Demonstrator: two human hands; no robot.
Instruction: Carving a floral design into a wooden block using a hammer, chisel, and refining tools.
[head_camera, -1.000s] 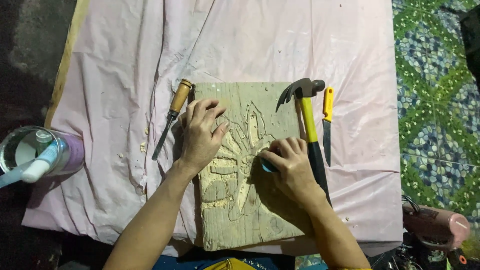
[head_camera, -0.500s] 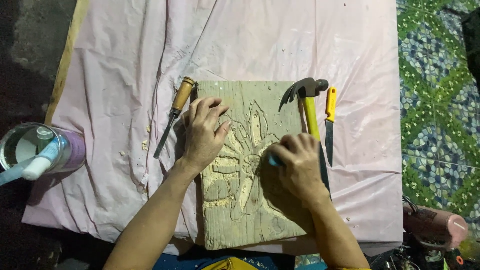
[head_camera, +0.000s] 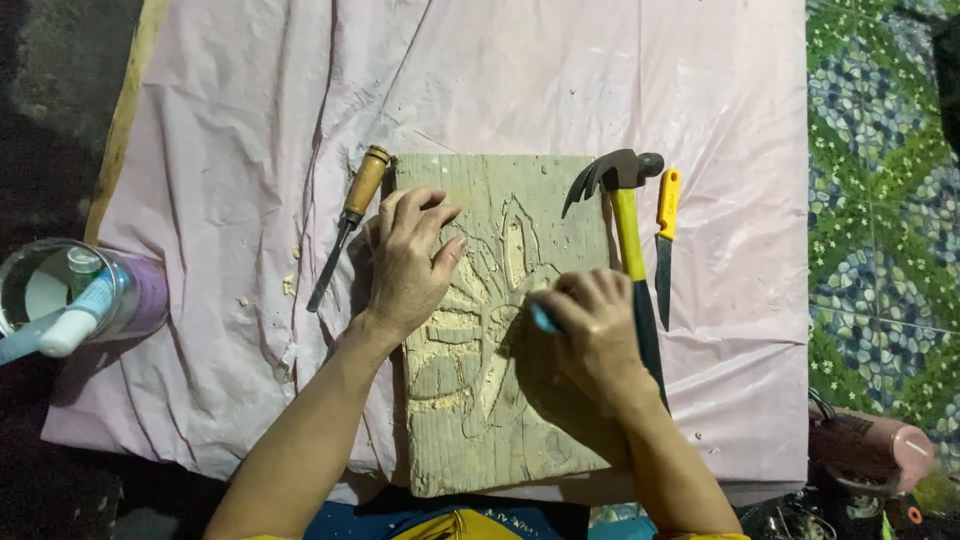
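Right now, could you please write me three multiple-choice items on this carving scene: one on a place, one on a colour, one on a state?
1. Where does the chisel with the wooden handle lie?
A. left of the wooden board
B. on the board
C. right of the hammer

2. What colour is the knife handle?
A. red
B. yellow
C. black

3. What is the left hand doing?
A. lifting the hammer
B. gripping the chisel
C. resting flat on the board

Answers: 1 A, it lies on the pink sheet beside the board's left edge. 2 B, yellow shows beside the hammer. 3 C, its spread fingers press on the board.
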